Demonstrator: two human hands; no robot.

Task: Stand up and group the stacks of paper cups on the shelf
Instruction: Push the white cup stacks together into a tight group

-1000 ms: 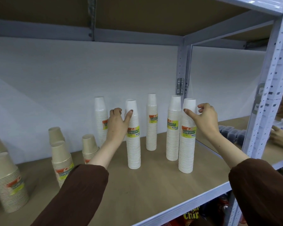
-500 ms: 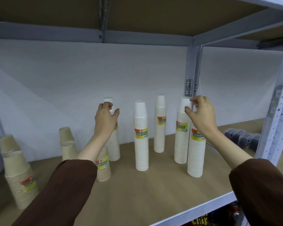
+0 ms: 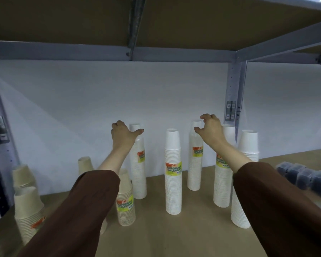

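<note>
The left hand [image 3: 125, 135] holds the top of a tall white paper cup stack [image 3: 137, 175], with the thumb on one side and the fingers curled round the other. This stack stands straight up at the back of the brown board shelf [image 3: 174, 238]. It is left of the other white stacks, so it likely needs to slide right. The right hand [image 3: 210, 130] curls at the top of the back middle white stack [image 3: 194, 173]; I cannot tell if it grips. The front white stack [image 3: 173, 193] has a yellow-green label [image 3: 173, 168] saying "DISPOSABLE TABLEWARE".
</note>
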